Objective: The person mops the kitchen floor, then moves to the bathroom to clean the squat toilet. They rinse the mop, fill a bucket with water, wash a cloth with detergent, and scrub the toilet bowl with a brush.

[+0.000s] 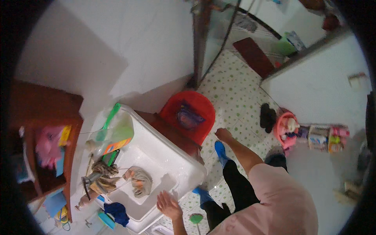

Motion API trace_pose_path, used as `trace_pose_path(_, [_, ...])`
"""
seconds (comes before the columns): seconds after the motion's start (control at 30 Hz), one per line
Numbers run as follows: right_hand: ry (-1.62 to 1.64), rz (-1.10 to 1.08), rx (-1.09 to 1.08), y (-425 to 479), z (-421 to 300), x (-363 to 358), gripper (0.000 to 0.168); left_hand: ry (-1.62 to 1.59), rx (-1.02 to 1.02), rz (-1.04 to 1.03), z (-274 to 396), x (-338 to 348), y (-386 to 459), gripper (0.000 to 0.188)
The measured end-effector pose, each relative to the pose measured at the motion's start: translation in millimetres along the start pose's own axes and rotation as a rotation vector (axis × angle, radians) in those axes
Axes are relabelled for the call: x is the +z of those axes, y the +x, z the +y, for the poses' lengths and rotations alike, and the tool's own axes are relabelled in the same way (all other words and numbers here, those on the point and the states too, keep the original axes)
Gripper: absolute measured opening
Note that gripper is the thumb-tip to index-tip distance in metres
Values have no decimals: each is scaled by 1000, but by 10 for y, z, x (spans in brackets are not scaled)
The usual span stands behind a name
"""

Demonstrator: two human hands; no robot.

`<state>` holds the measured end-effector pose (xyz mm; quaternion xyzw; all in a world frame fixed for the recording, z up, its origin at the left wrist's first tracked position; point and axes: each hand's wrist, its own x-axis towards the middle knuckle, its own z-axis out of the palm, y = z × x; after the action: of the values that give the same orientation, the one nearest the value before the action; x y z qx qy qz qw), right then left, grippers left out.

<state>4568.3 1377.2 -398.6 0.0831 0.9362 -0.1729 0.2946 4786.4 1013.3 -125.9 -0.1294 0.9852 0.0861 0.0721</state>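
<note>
My left hand (pixel 169 204) is open above the near rim of a white sink (pixel 173 152), palm down and holding nothing visible. A wet grey cloth with orange patches (pixel 139 180) lies in the basin. Behind it stands a metal tap (pixel 91 178) with striped brownish cloths (pixel 104 177) around it. My right hand (pixel 223 135) hangs beside a red plastic basin (pixel 204 107), its fingers partly curled; whether they are closed is not clear. A purple packet (pixel 189 117) lies in that basin. A dark blue cloth (pixel 117 213) drapes over the sink's left edge.
A green-handled brush (pixel 110 120) and a clear, green-tinted plastic container (pixel 122 129) stand at the sink's right back corner. A brown shelf unit (pixel 75 141) is behind the sink. On the tiled floor are dark slippers (pixel 267 117) and a pink basket (pixel 279 129) with cloths.
</note>
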Motion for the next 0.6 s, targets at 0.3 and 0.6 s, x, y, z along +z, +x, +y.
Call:
trace_pose_path(0.3, [19, 3, -149, 2303, -514, 677, 48, 128, 98, -26, 200, -178, 262, 28])
trace_pose_path(0.6, [248, -127, -502, 2427, -1059, 1388, 27, 53, -252, -178, 338, -104, 125, 56])
